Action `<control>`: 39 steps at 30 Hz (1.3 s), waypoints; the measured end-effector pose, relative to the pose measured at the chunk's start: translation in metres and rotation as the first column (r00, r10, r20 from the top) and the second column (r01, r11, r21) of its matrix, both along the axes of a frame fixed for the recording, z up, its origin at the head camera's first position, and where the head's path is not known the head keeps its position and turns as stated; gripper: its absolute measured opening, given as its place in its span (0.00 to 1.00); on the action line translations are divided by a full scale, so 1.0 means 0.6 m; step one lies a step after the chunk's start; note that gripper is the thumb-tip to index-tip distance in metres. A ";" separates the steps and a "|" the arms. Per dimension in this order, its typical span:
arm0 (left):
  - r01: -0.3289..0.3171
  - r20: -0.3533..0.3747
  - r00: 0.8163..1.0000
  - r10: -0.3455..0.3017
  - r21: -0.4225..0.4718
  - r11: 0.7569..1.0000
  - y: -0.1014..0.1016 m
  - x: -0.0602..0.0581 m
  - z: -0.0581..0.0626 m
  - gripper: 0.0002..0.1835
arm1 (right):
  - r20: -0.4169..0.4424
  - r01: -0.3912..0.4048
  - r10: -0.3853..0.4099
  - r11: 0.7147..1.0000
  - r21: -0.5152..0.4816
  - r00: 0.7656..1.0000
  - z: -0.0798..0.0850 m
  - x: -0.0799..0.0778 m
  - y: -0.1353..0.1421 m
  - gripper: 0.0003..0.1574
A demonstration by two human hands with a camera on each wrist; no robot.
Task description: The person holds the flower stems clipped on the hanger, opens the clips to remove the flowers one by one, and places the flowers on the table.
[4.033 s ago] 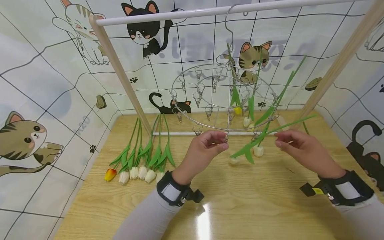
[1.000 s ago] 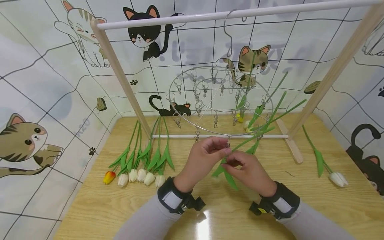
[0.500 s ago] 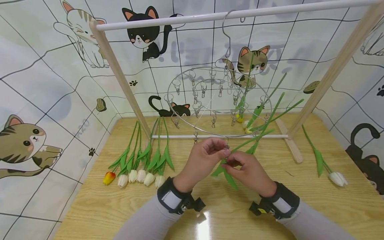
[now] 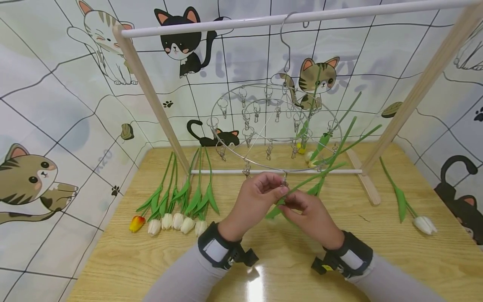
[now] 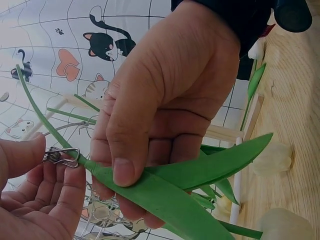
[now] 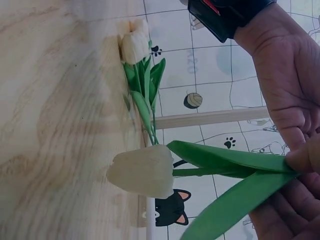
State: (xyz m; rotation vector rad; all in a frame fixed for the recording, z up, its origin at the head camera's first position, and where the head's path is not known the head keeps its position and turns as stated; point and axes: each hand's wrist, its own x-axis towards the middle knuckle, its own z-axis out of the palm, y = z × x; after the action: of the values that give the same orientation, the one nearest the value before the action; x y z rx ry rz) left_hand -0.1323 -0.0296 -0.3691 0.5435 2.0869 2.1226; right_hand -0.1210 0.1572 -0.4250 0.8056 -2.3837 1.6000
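Note:
My left hand (image 4: 260, 191) pinches a small wire clip (image 5: 62, 156) at the front of a round metal clip hanger (image 4: 289, 56). In the left wrist view, the clip's tip meets the green stem of a white tulip (image 6: 142, 171); I cannot tell whether it grips the stem. My right hand (image 4: 313, 214) pinches that tulip where the leaves (image 5: 180, 200) join the stem, thumb on one side and fingers on the other. The flower points down, with the stem slanting up to the right in the head view. Both hands are close together.
Other tulips (image 4: 320, 147) hang from the hanger's right side. The hanger hooks over the white bar (image 4: 211, 26) of a wooden-legged rack. Several tulips (image 4: 177, 220) lie on the table at left, and one white tulip (image 4: 425, 225) lies at right.
Since four seconds ago, my right hand has come left from near the rack's right side to beside my left hand and pinches the tulip. In the last half second both hands have barely moved.

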 end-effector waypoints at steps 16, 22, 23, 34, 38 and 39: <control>-0.033 -0.015 0.999 0.033 0.015 0.999 -0.005 0.000 0.001 0.10 | -0.019 -0.048 0.046 0.996 -0.070 0.999 -0.012 0.000 -0.002 0.13; -0.071 -0.032 0.997 0.071 0.005 0.997 -0.005 -0.003 0.000 0.17 | -0.034 -0.030 0.028 0.997 -0.078 0.999 -0.010 0.004 -0.001 0.12; -0.075 -0.042 0.996 0.075 0.002 0.997 -0.005 -0.003 0.000 0.17 | -0.041 -0.025 0.022 0.997 -0.075 0.999 -0.009 0.005 0.000 0.12; -0.069 -0.066 0.995 0.073 0.067 0.995 -0.003 0.001 0.001 0.09 | -0.080 -0.015 0.010 0.998 -0.055 0.997 0.000 0.018 0.017 0.12; -0.054 -0.077 0.995 0.060 0.081 0.995 -0.002 0.001 0.000 0.08 | -0.100 0.002 -0.005 0.999 -0.036 0.995 0.007 0.025 0.035 0.14; -0.052 -0.080 0.995 0.059 0.083 0.995 -0.002 0.001 0.000 0.08 | -0.110 0.010 -0.013 1.000 -0.027 0.994 0.009 0.027 0.041 0.15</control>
State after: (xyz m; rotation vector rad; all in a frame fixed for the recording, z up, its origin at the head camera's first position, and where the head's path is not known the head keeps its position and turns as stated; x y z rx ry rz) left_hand -0.1315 -0.0307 -0.3689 0.5996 2.0893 2.2613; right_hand -0.1051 0.1818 -0.4195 0.8502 -2.2825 1.5374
